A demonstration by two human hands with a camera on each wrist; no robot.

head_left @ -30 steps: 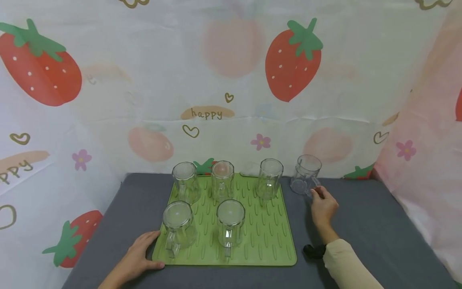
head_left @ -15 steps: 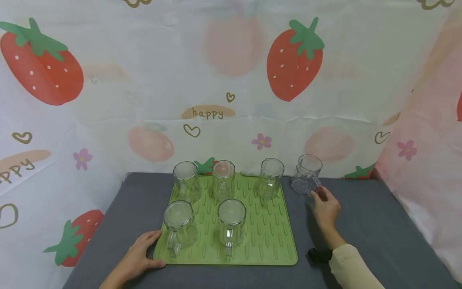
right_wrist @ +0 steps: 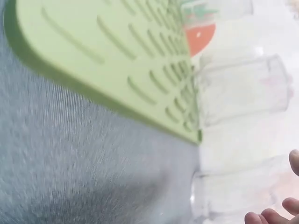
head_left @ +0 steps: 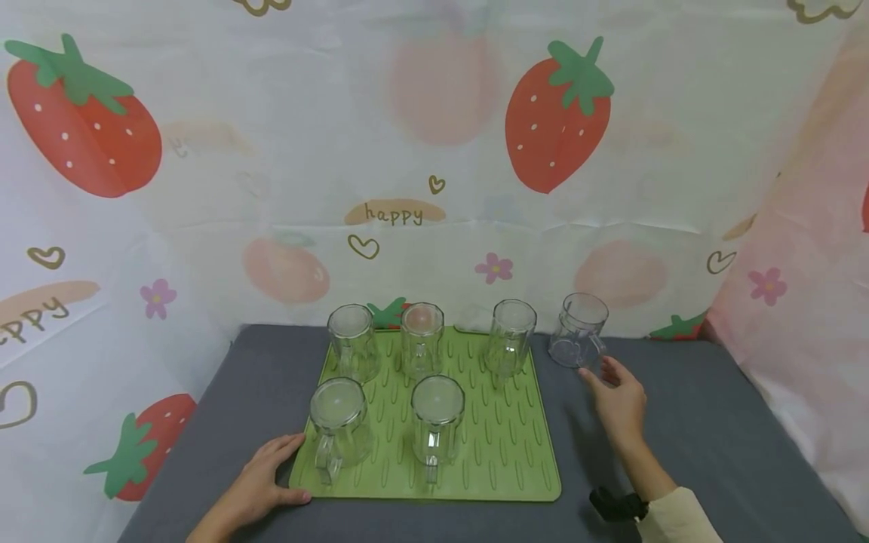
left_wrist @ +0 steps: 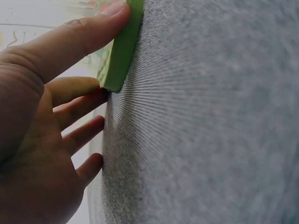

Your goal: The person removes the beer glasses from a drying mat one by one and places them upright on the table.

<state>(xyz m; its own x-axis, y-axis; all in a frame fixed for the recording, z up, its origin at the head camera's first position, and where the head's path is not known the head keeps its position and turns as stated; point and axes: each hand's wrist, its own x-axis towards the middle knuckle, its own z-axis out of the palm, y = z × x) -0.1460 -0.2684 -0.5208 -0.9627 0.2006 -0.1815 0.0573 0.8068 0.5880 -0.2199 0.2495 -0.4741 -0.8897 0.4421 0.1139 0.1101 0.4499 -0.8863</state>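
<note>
Beside the mat's back right corner, an upright clear glass mug [head_left: 577, 335] stands on the grey cloth. My right hand [head_left: 621, 400] is at its handle, thumb and fingers parted; in the right wrist view the fingertips [right_wrist: 266, 217] hold nothing. My left hand [head_left: 261, 479] rests at the front left corner of the green ribbed mat [head_left: 509, 445]. In the left wrist view, the thumb [left_wrist: 93, 30] lies against the mat's edge, with the forefinger at its corner and the other fingers extended along the cloth.
Several clear glass mugs stand upside down on the mat: one at back right [head_left: 511, 339], two at back left [head_left: 421, 339], two in front [head_left: 437, 422]. A strawberry-print curtain [head_left: 434, 151] hangs behind the grey cloth-covered table [head_left: 713, 422]. A black strap [head_left: 618, 504] circles the right wrist.
My right hand has loosened from the mug's handle, its thumb and fingers spreading apart and drawing slightly back. The mug stays put, and my left hand has stayed at the mat's corner.
</note>
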